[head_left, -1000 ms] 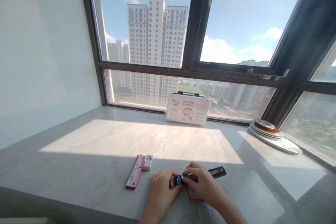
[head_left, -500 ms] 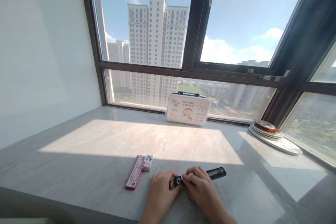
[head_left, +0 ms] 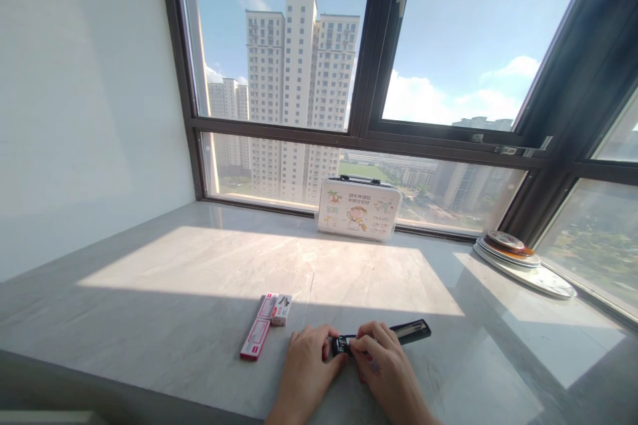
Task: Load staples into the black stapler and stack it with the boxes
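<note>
A black stapler (head_left: pixel 413 331) lies opened out on the stone sill, its long arm slanting to the upper right. My left hand (head_left: pixel 308 358) is curled around its left end, thumb and forefinger gripping it. Over the stapler's middle, my right hand (head_left: pixel 383 360) has its fingertips pinched together right at the black end piece (head_left: pixel 341 344). Whatever sits between those fingertips is too small to make out. Something reddish shows under the right palm, mostly hidden. Left of my hands are a long pink-and-white box (head_left: pixel 256 337) and a small white staple box (head_left: pixel 282 310) touching it.
A white carry case (head_left: pixel 357 210) with cartoon prints stands against the window at the back. Stacked plates (head_left: pixel 518 257) sit in the right corner. The sill's front edge (head_left: pixel 124 388) runs along the lower left. Sunlight falls in a bright band across the sill.
My right hand's fingers have shifted slightly, drawing together lower over the stapler. The left hand keeps its hold. The whole view has moved a little.
</note>
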`<move>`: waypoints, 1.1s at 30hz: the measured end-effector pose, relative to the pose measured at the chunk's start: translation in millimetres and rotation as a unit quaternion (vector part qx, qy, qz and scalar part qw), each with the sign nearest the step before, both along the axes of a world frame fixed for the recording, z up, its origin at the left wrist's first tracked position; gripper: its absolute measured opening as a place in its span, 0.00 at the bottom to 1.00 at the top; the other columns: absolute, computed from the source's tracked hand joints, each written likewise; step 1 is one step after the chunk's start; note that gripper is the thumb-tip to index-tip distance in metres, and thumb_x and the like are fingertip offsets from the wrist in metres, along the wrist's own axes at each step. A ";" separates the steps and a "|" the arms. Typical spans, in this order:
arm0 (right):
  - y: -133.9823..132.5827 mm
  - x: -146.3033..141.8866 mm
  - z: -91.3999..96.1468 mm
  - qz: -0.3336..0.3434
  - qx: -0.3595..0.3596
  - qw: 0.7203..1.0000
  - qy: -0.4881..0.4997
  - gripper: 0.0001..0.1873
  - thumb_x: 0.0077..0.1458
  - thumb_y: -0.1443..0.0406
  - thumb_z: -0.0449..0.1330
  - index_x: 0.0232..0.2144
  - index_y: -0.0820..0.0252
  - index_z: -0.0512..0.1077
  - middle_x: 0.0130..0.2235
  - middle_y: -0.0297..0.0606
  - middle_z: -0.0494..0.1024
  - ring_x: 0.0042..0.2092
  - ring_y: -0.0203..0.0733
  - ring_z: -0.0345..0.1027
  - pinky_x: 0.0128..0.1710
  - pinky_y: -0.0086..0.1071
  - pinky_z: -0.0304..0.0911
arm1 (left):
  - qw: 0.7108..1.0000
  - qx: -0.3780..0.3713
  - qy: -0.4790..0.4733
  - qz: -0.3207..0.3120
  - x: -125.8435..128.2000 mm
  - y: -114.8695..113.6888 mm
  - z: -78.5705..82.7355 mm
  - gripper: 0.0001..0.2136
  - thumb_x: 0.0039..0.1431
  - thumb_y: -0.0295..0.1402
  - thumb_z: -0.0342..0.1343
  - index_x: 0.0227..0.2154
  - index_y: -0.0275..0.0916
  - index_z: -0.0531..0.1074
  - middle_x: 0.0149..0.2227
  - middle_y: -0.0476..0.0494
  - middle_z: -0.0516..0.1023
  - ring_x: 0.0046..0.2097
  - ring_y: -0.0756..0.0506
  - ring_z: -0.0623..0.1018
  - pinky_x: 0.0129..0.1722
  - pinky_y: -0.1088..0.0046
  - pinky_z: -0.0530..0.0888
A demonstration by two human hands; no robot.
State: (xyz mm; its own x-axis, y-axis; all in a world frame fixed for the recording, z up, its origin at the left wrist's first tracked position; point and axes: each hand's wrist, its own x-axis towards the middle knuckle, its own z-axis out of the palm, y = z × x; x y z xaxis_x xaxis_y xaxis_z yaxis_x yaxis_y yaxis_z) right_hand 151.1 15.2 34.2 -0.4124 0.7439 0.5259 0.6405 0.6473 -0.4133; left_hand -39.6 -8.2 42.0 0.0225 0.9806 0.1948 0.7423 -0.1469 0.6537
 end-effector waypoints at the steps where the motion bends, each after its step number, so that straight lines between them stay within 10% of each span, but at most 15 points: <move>1: -0.2 0.0 0.0 0.001 -0.002 1.000 0.003 0.10 0.66 0.63 0.55 0.33 0.52 0.74 0.41 0.39 0.74 0.45 0.46 0.67 0.46 0.40 0.64 | 1.000 0.000 0.001 0.000 0.1 0.1 0.0 0.08 0.54 0.35 0.61 0.38 0.46 0.76 0.29 0.52 0.75 0.36 0.44 0.73 0.37 0.70 0.58; 26: 27.1 2.8 51.2 0.130 -0.236 0.961 0.059 0.08 0.53 0.71 0.62 0.35 0.55 0.77 0.39 0.33 0.76 0.42 0.40 0.71 0.43 0.31 0.63 | 1.000 -0.007 -0.004 0.013 -0.6 2.2 -2.3 0.09 0.52 0.36 0.64 0.38 0.47 0.77 0.29 0.53 0.75 0.36 0.45 0.72 0.37 0.71 0.57; 33: 30.1 6.5 49.0 0.072 -0.189 0.979 0.009 0.04 0.52 0.68 0.64 0.33 0.55 0.75 0.38 0.34 0.75 0.41 0.43 0.69 0.43 0.34 0.63 | 1.000 -0.013 -0.006 0.013 -1.0 2.4 -3.4 0.10 0.52 0.37 0.64 0.38 0.47 0.77 0.30 0.52 0.76 0.36 0.45 0.72 0.37 0.70 0.58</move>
